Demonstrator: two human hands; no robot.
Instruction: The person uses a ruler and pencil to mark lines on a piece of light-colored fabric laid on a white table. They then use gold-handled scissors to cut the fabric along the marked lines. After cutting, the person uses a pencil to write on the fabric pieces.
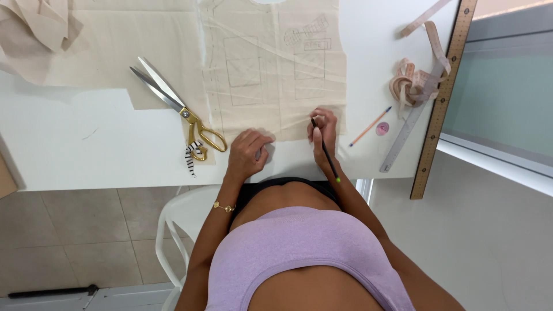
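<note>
While the left hand (249, 154) is curling loosely, gripping nothing, pinning the cloth (276, 69) edge flat, the right hand (322, 131) is pinching a pencil (326, 151) tip-down to mark it.

Gold-handled scissors (175, 106) left of long wooden ruler (443, 98); beside the ruler, coiled tape measure (412, 83), orange pencil (370, 126), pink disc (382, 128).

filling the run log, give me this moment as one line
right hand: pencil tip on cream fabric | left hand: resting at fabric edge | scissors: lying open, left
</note>
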